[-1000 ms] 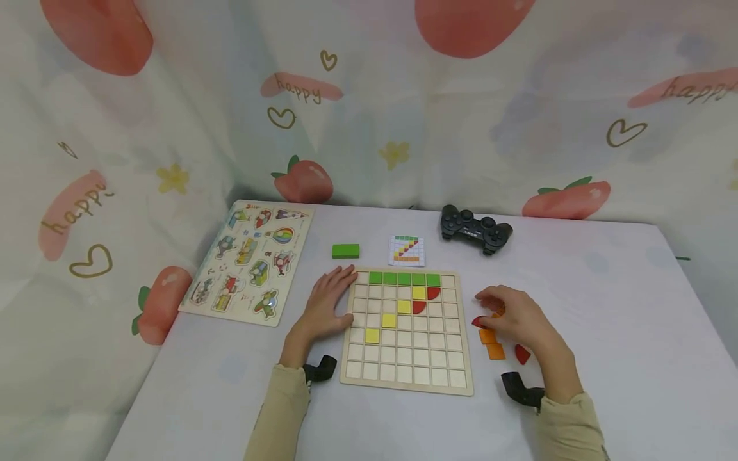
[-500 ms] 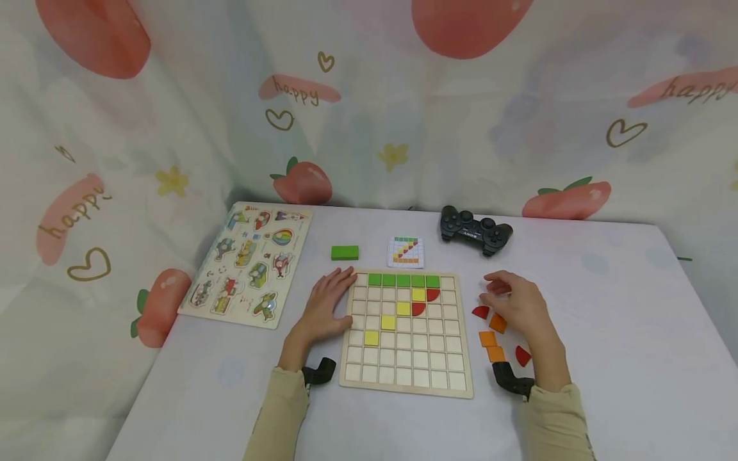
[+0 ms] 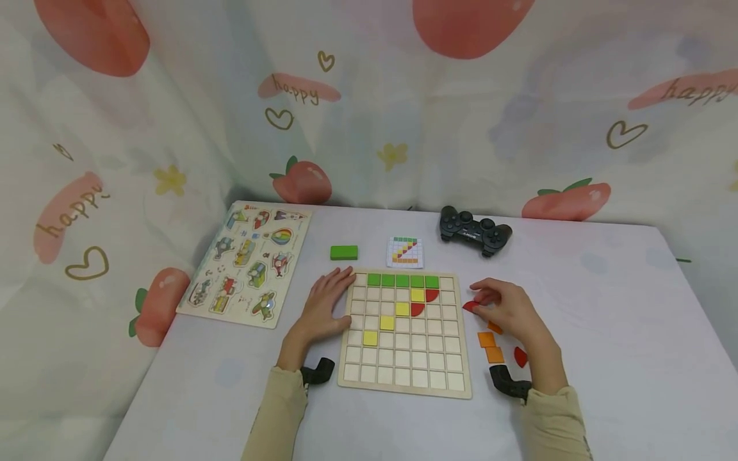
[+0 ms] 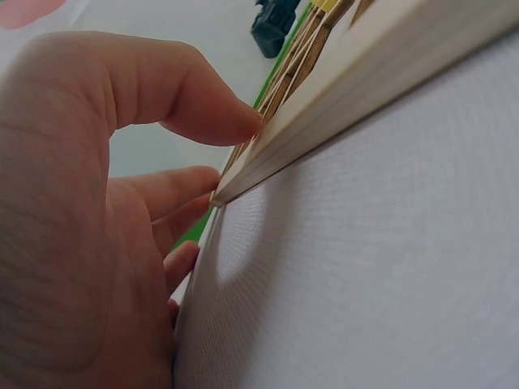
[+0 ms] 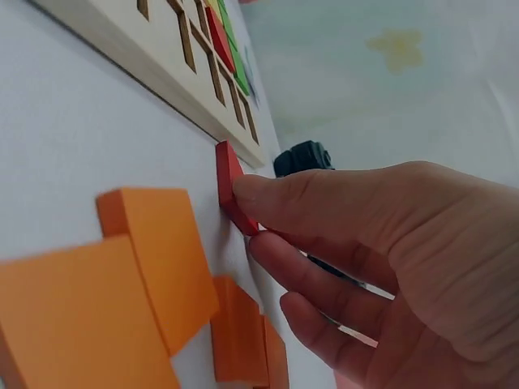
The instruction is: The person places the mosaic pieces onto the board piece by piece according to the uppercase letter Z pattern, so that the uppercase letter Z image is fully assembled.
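A wooden grid board (image 3: 403, 389) lies mid-table. Several green squares (image 3: 403, 281) line its top row, several yellow squares (image 3: 387, 323) run diagonally, and two red quarter-circle pieces (image 3: 417, 310) sit beside the upper yellow ones. My left hand (image 3: 321, 307) rests against the board's left edge; in the left wrist view its thumb (image 4: 219, 113) touches the rim. Just right of the board, my right hand (image 3: 513, 314) pinches another red quarter-circle piece (image 5: 228, 182) between thumb and fingers, low over the table. Below that hand are orange tiles (image 3: 487, 339) and a loose red piece (image 3: 521, 356).
Behind the board are a green block (image 3: 344, 252), a small pattern card (image 3: 405, 252) and a black game controller (image 3: 475, 232). A picture puzzle board (image 3: 245, 262) lies at the left. A printed cloth (image 3: 357, 128) hangs behind the table.
The right hand moved up off the red piece and orange tiles, then came back and now pinches the red piece, shifted left toward the board. The left hand has stayed at the board's edge.
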The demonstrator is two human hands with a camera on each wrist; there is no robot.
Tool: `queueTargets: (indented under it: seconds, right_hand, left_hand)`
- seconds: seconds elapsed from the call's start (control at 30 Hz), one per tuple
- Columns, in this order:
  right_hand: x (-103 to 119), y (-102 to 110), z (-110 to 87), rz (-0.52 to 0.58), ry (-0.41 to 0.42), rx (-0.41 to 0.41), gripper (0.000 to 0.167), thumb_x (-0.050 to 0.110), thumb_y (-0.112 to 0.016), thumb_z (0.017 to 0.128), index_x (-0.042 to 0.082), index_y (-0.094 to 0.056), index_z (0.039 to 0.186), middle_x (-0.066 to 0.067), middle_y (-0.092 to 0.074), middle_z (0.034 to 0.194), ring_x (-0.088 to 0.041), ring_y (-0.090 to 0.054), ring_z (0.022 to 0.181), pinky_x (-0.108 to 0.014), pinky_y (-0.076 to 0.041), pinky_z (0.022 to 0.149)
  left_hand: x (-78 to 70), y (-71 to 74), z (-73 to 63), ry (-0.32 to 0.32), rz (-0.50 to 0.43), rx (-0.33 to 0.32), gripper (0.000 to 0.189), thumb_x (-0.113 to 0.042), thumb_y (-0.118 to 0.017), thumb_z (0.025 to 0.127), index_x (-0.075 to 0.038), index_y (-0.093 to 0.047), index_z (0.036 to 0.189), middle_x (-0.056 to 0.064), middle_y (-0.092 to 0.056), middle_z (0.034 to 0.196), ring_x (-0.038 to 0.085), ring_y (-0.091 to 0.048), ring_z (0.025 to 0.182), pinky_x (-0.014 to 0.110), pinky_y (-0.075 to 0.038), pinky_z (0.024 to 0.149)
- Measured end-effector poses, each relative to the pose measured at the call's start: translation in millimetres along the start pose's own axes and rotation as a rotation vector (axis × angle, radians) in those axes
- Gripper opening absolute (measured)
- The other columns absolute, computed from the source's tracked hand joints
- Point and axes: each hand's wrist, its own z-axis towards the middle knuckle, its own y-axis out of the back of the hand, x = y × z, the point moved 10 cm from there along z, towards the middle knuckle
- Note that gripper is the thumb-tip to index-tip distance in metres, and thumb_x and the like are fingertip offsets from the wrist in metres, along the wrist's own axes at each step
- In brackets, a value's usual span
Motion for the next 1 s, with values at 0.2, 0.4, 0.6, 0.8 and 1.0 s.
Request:
queueTargets:
  seconds: [0.2,0.4,0.6,0.8,1.0]
  right_hand:
    - [0,-5,3.4,-0.011,-0.039,0.02,0.039,0.011,-0.076,0.084,0.001,-0.064,0.12,-0.009,-0.064,0.095,-0.024,-0.057,0.084,-0.031,-0.052,0.069]
    - [-2,-8,4.2,-0.015,-0.073,0.045,0.041,0.012,-0.074,0.085,0.001,-0.061,0.123,-0.012,-0.065,0.101,-0.024,-0.054,0.081,-0.029,-0.051,0.061]
    - [-5,-5,3.4,-0.073,-0.118,0.016,0.042,0.02,-0.076,0.084,0.002,-0.062,0.12,-0.008,-0.063,0.091,-0.023,-0.054,0.081,-0.031,-0.048,0.065]
    - [-4,2,2.2,-0.061,-0.107,-0.034,0.039,0.017,-0.076,0.085,0.001,-0.062,0.118,-0.008,-0.063,0.088,-0.021,-0.056,0.073,-0.029,-0.049,0.059]
    - [-2,1,-0.1,0.008,-0.066,0.006,0.049,0.013,-0.077,0.083,0.002,-0.059,0.128,-0.018,-0.064,0.114,-0.025,-0.066,0.085,-0.029,-0.055,0.066]
  left_hand:
    - [-0.4,1.4,0.1,0.0,0.001,-0.002,0.087,-0.028,-0.059,0.068,-0.007,-0.041,0.15,0.007,-0.031,0.159,0.03,-0.019,0.148,0.053,-0.011,0.119]
    - [0.6,0.8,0.7,0.008,0.011,0.006,0.086,-0.029,-0.06,0.069,-0.008,-0.04,0.151,0.006,-0.031,0.16,0.029,-0.018,0.149,0.052,-0.01,0.119]
    - [2.3,-1.0,2.0,0.019,0.01,0.016,0.086,-0.028,-0.061,0.07,-0.009,-0.039,0.151,0.004,-0.03,0.16,0.026,-0.017,0.149,0.051,-0.01,0.12]
    - [1.8,-0.4,1.9,0.016,0.004,0.01,0.086,-0.028,-0.061,0.069,-0.009,-0.041,0.15,0.006,-0.031,0.16,0.027,-0.017,0.149,0.052,-0.011,0.119]
    - [1.8,-0.8,1.6,0.02,-0.008,0.015,0.086,-0.028,-0.06,0.069,-0.009,-0.041,0.15,0.006,-0.031,0.16,0.027,-0.017,0.149,0.052,-0.01,0.119]
